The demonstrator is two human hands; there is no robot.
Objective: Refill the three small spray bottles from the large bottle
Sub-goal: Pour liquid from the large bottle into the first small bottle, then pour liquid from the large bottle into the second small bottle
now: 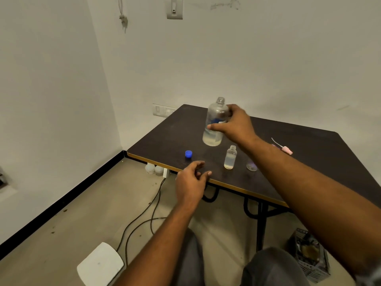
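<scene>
A large clear bottle (214,122) with a blue label stands uncapped on the dark table (309,153), a little liquid at its bottom. My right hand (235,124) is wrapped around its middle. Its blue cap (188,154) lies to the left near the table's front edge. One small clear bottle (230,157) stands open in front of the large one, partly filled. A pink spray head with its tube (283,147) lies to the right behind my forearm. My left hand (191,180) hovers at the table's front edge, fingers apart and holding nothing.
A small clear round piece (251,165) rests right of the small bottle. Below the table, white containers (153,169) and cables (144,215) lie on the floor. A white pad (100,265) sits at lower left, a dark crate (309,254) at lower right.
</scene>
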